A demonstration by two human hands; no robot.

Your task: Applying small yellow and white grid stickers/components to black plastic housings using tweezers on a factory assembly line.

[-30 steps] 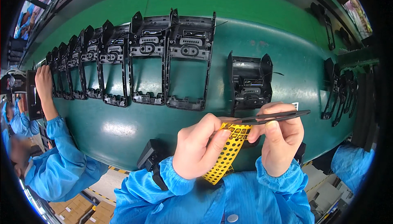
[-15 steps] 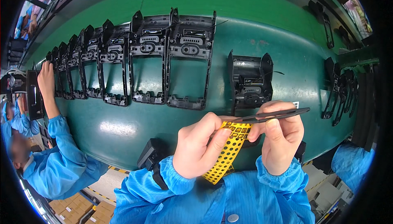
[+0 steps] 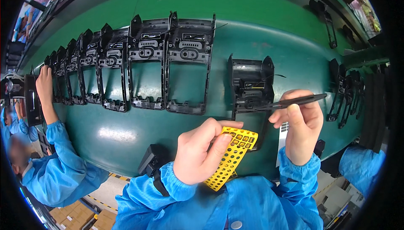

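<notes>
Row of black frames across green table; co-worker's hand at far left end. Lone frame ahead, lower end partly hidden by thin, dark bar, clamped in right hand, raised above table. Left hand, near table's front edge, pinches yellow strip, black-spotted, top folded over.

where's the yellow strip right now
The yellow strip is in the head view, below centre, held by the left hand, left of the right hand and its thin black part.
</notes>
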